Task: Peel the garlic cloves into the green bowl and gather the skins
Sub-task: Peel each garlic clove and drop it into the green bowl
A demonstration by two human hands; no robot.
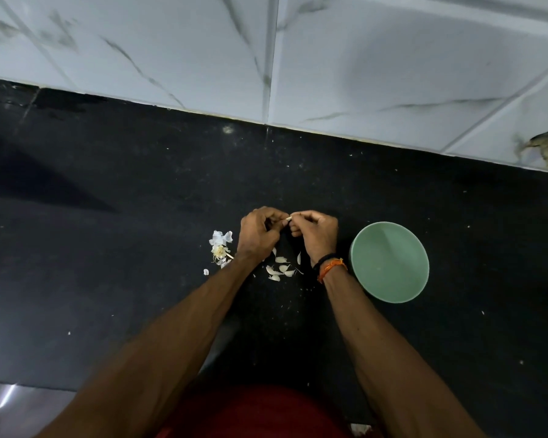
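Both hands raised just above the black counter [108,248], about mid-surface. Left hand [257,235] curled, fingertips pinching one end of a garlic clove [288,218]; right hand [314,235] curled too, pinching the other end. Clove's long axis roughly left-right, bridging the two grips. Green bowl [389,263] just beside right wrist, toward right edge, apparently empty; right hand nearer for the drop. Unpeeled cloves [279,270] scattered below the hands, toward near edge. Skins [220,245] heaped just left of left hand. Peeling likely early on.
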